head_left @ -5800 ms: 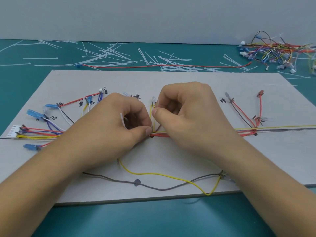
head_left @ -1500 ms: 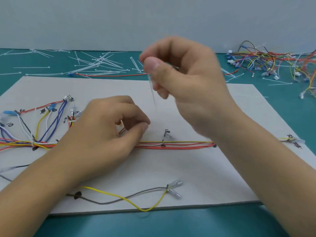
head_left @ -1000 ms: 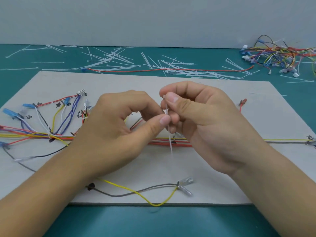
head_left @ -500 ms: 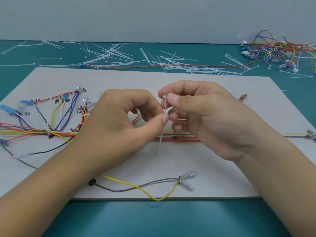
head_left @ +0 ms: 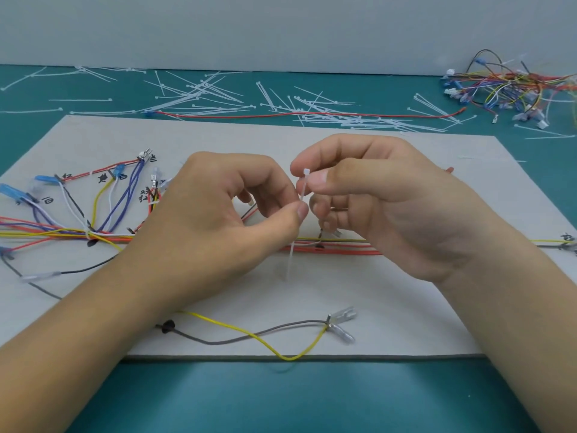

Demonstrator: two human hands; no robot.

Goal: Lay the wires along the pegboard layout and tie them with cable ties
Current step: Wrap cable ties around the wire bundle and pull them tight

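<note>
Looking down on the teal worktop (head_left: 281, 401), found the flat pale-grey layout board (head_left: 406, 307) lying across it. Saw the left hand (head_left: 218, 214) and the right hand (head_left: 390, 207) held side by side just above the board's middle, fingers curled. Traced the red, orange and yellow wire bundle (head_left: 343, 250) running left to right along the board beneath them. Found the thin white plastic cable tie (head_left: 291, 257) upright between the hands: pinched mid-strap by left thumb and forefinger, at its square head by right thumb and forefinger, tail hanging free before the bundle, not yet round it. Judged the risks: catching only some wires and leaving one out; dragging the bundle off its marked line while cinching; feeding the tail into the head's wrong face, so no lock.
</note>
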